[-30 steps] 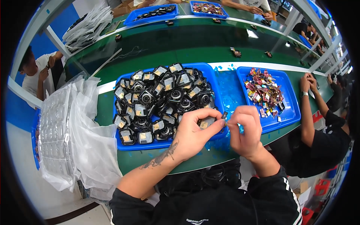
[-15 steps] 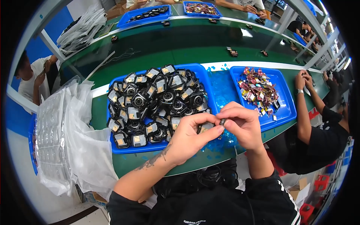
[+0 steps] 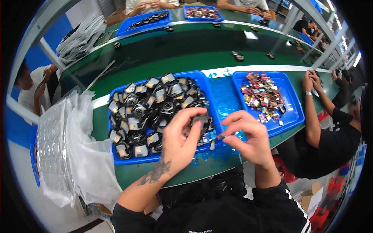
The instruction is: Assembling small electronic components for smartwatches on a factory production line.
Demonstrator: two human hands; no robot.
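My left hand (image 3: 179, 136) is closed around a dark smartwatch case (image 3: 199, 115), held over the right side of a blue tray (image 3: 211, 101). That tray is heaped with black smartwatch cases (image 3: 155, 101), some showing round sensor backs, others pale rectangular insides. My right hand (image 3: 248, 138) is just right of the tray, thumb and forefinger pinched together. A tiny dark bit shows at those fingertips, too small to name. A second blue tray (image 3: 294, 112) beyond the right hand holds a pile of small reddish, white and yellow parts (image 3: 262, 95).
Blue film scraps (image 3: 225, 97) litter the green bench between the trays. Plastic-wrapped clear trays (image 3: 54, 139) stand at the left. A white rail (image 3: 221, 72) borders the belt (image 3: 163, 50), which carries a few parts. A co-worker's arm (image 3: 312, 116) is at the right; others work opposite.
My hands were together at the tray's right edge; now they are apart. The left has moved left and up with the watch case, the right slightly down. The view has shifted slightly.
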